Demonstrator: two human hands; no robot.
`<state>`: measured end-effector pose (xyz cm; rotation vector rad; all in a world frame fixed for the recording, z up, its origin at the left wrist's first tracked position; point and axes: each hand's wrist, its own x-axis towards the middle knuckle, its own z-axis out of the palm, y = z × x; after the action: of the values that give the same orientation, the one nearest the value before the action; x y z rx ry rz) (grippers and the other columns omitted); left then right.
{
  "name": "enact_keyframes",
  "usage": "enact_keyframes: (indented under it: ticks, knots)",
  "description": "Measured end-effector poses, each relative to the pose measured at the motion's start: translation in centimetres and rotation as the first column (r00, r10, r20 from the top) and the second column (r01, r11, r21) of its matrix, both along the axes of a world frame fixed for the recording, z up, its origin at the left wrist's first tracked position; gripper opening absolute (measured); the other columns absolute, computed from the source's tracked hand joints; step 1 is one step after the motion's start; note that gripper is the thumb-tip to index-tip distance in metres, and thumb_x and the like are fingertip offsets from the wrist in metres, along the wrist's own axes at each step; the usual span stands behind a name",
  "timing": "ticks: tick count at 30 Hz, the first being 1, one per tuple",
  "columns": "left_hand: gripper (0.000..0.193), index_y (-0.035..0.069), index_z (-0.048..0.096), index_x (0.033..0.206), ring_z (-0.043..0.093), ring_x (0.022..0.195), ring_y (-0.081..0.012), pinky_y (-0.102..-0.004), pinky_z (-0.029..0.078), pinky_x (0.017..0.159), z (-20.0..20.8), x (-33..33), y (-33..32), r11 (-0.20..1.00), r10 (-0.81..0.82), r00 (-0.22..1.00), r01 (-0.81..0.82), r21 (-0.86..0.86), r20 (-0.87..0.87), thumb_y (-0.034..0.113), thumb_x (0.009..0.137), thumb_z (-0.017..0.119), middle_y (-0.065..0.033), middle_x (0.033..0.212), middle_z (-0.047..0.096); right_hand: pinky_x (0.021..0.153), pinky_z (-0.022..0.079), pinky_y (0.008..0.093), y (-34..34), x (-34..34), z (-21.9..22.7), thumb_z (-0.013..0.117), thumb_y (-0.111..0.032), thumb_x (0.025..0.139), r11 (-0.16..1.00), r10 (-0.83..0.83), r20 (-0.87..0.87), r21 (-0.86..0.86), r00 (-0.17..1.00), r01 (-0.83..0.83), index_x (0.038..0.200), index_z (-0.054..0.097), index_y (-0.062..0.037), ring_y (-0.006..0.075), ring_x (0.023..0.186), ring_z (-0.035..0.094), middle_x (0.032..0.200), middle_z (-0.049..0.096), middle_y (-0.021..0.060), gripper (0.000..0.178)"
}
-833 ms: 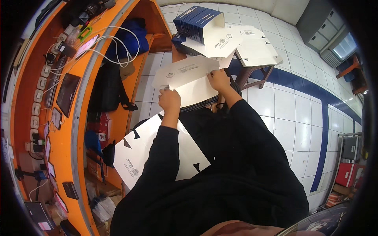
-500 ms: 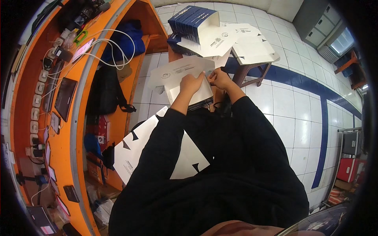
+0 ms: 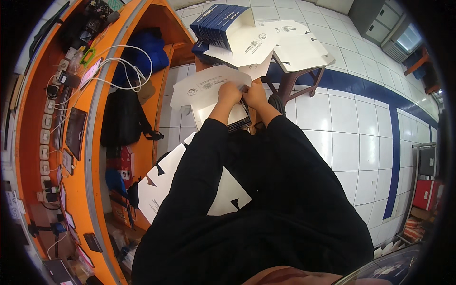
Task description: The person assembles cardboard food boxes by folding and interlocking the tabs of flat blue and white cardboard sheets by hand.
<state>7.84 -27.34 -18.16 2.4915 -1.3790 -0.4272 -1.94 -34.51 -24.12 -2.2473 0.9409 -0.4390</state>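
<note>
A white-lined cardboard box (image 3: 203,113), partly folded, stands in front of my knees. Its broad printed flap (image 3: 199,88) leans out to the left. My left hand (image 3: 230,94) is closed on the box's far right corner, fingers bent over the edge. Close beside it, my right hand (image 3: 255,96) pinches the same corner from the right. The fingertips of both hands are partly hidden by the hands themselves. Across my lap, under my left forearm, lies a flat white cardboard sheet (image 3: 229,190) with dark notches along its edges.
Beyond the box, dark blue folded boxes (image 3: 221,23) are stacked beside flat white sheets (image 3: 294,47) on a brown plastic stool (image 3: 288,85). An orange bench (image 3: 97,156) with phones and white cables (image 3: 135,69) runs along the left. A black bag (image 3: 121,116) sits on its lower shelf.
My right hand has come closer to my left at the box's corner. The printed flap sits a little further left and the whole view has shifted slightly.
</note>
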Motion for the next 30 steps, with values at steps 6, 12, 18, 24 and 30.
enact_keyframes:
  ticks: [6,12,18,24,30]
  knots:
    - [0.036,0.0,0.07,0.091,0.067,0.082,-0.0212,-0.0322,0.052,0.075,-3.1,1.4,2.2,0.959,0.145,0.483,-0.282,0.003,-0.863,0.034,0.082,0.061,-0.0162,0.084,0.069,0.06,0.053,0.039,-0.7,0.1,-2.0,0.065,-0.025,0.08,0.916,-0.006,0.22,0.392,0.975,-0.082,0.086,0.066,0.0021,0.0283,0.063,0.065,0.074,0.065,0.0167,0.028]
    - [0.042,0.01,0.069,0.097,0.063,0.08,-0.0313,-0.039,0.05,0.073,-0.5,-2.1,11.3,0.936,-0.347,0.936,0.35,-0.031,0.061,0.038,0.067,0.079,-0.013,0.082,0.065,0.051,0.049,0.0332,-1.8,-1.2,-0.1,0.052,-0.044,0.091,0.533,-0.091,0.108,0.845,0.99,-0.044,0.107,0.059,-0.0038,0.0177,0.057,0.057,0.086,0.059,0.0098,0.044]
    - [0.032,0.001,0.068,0.09,0.064,0.069,-0.023,-0.0332,0.051,0.065,4.2,0.2,10.9,0.945,-0.074,0.987,0.024,-0.327,-0.142,0.03,0.076,0.075,-0.0112,0.081,0.067,0.082,0.043,0.0459,-0.9,-1.8,5.2,0.051,-0.06,0.085,0.501,-0.112,0.059,0.865,0.992,0.005,0.124,0.053,-0.0091,0.0297,0.103,0.052,0.119,0.052,0.0162,0.065]
    - [0.029,-0.002,0.063,0.1,0.063,0.074,-0.0124,-0.0258,0.051,0.067,11.1,0.9,9.6,0.652,-0.148,0.56,-0.565,-0.506,-0.815,0.022,0.085,0.071,-0.0068,0.09,0.067,0.099,0.036,0.0467,2.2,-2.2,11.1,0.06,-0.055,0.078,0.559,-0.13,0.65,0.671,0.748,-0.486,0.148,0.02,-0.0111,0.0304,0.123,0.041,0.137,0.04,0.0193,0.091]
    - [0.03,-0.003,0.062,0.102,0.064,0.076,-0.0131,-0.0259,0.053,0.067,14.5,-0.6,11.9,0.723,-0.225,0.595,-0.429,-0.542,-0.771,0.02,0.085,0.07,-0.0084,0.09,0.067,0.091,0.047,0.0322,6.5,-3.5,13.7,0.059,-0.03,0.081,0.499,-0.408,0.761,0.649,0.505,-0.574,0.143,0.024,-0.0082,0.0223,0.11,0.054,0.126,0.047,0.0158,0.075]
